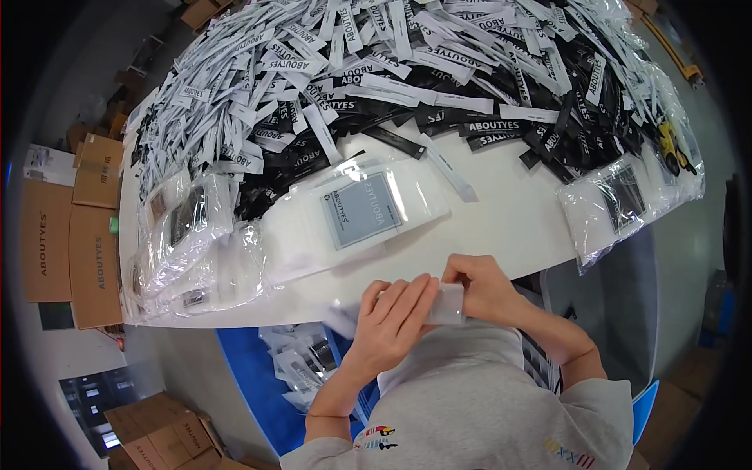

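Observation:
In front of my body, close to the table's near edge, a small translucent plastic bag (447, 304) is between my hands. My left hand (397, 321) lies over its left part, fingers pressed together. My right hand (479, 288) has its fingers curled in and grips the right end. My fingers cover much of the bag, so its contents cannot be made out. Just beyond my hands, a stack of clear plastic bags (423, 188) with a grey-blue printed panel lies on the white table (513, 211).
Slim white packets (211, 94) and black packets (501, 127) heap up across the table's far side. Plastic-wrapped bundles (184, 215) sit at left, another bundle (619, 200) at right beside yellow-handled scissors (670, 149). Below are a blue bin (247, 376) with filled bags and a grey bin (607, 301).

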Tool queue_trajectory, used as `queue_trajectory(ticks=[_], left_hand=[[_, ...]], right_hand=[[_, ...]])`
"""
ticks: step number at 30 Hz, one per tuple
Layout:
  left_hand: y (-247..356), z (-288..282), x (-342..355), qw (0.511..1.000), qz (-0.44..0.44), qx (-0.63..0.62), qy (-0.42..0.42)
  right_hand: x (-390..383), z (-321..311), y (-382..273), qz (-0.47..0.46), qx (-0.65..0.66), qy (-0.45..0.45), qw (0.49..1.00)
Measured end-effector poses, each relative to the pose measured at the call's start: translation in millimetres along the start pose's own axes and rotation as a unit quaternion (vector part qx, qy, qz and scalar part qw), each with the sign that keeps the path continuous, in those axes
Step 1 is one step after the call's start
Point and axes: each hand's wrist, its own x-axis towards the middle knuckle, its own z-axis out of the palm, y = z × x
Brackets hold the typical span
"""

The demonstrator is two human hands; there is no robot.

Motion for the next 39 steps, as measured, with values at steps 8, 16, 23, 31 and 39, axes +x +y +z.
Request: queue_trajectory(ticks=[8,16,23,31,39], left_hand=[[7.7,2.4,-0.3,0.996,0.077,0.04,-0.016],[7.1,-5.2,9.8,0.987,-0.021,-0.157,-0.009],[-18.0,-13.2,4.6,0.844,-0.32,-0.414,0.119],[-5.4,4.2,8.6,0.77,-0.363,-0.515,0.099],[-2.8,13.0,1.6,0.772,-0.37,-0.511,0.073]], right_hand=[[8.4,7.4,9.3,-0.067,0.042,-0.079,0.994],[19.5,3.7,4.8,-0.118,0.03,-0.054,0.991],[15.1,-26.3,-0.7,0.037,0.406,-0.066,0.911],[4.5,-8.9,7.9,-0.014,0.284,-0.024,0.958],[0.7,-2.9,-3.8,-0.109,0.166,-0.016,0.98]])
